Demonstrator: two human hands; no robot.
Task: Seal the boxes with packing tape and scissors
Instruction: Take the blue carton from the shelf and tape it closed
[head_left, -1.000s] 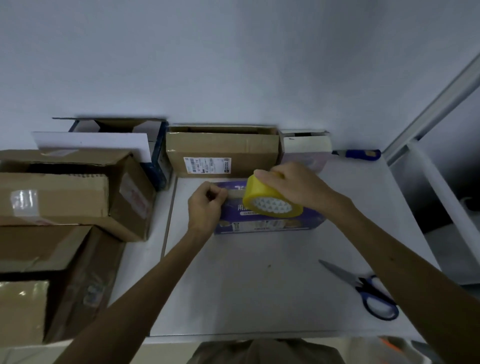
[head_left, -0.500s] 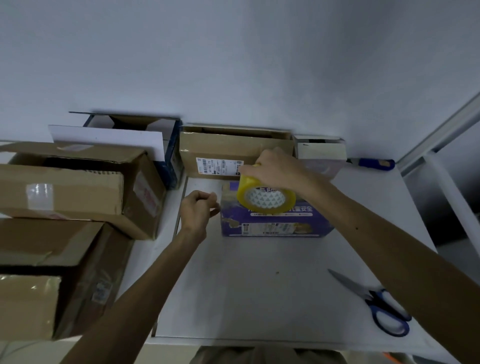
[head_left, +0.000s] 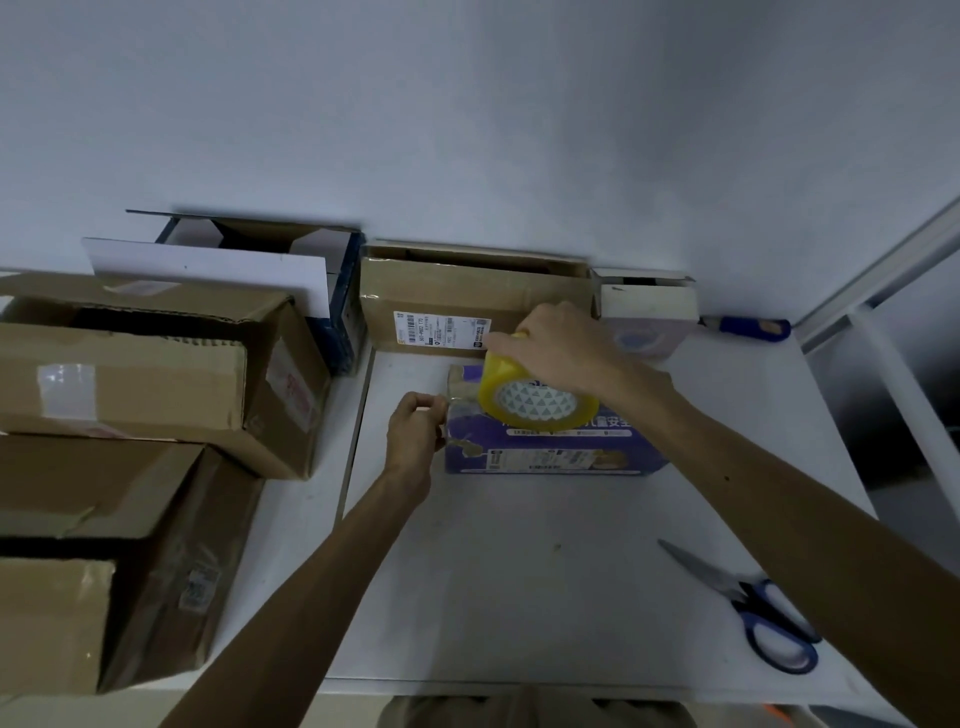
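A purple box (head_left: 566, 452) lies on the white table (head_left: 519, 597) in the middle. My right hand (head_left: 558, 345) grips a yellow roll of packing tape (head_left: 535, 400) above the box's top left part. My left hand (head_left: 415, 434) pinches the free end of the clear tape at the box's left edge; a short strip stretches from it to the roll. Blue-handled scissors (head_left: 756, 610) lie shut on the table at the front right, away from both hands.
Brown cardboard boxes (head_left: 156, 384) are stacked at the left. An open white-and-blue box (head_left: 249, 260), a labelled brown box (head_left: 467, 301) and a small white box (head_left: 647, 306) line the back wall. A blue-handled tool (head_left: 748, 328) lies at the back right.
My right hand has carried the tape roll slightly right over the box. My left hand has moved to the box's left edge, drawing tape out from the roll.
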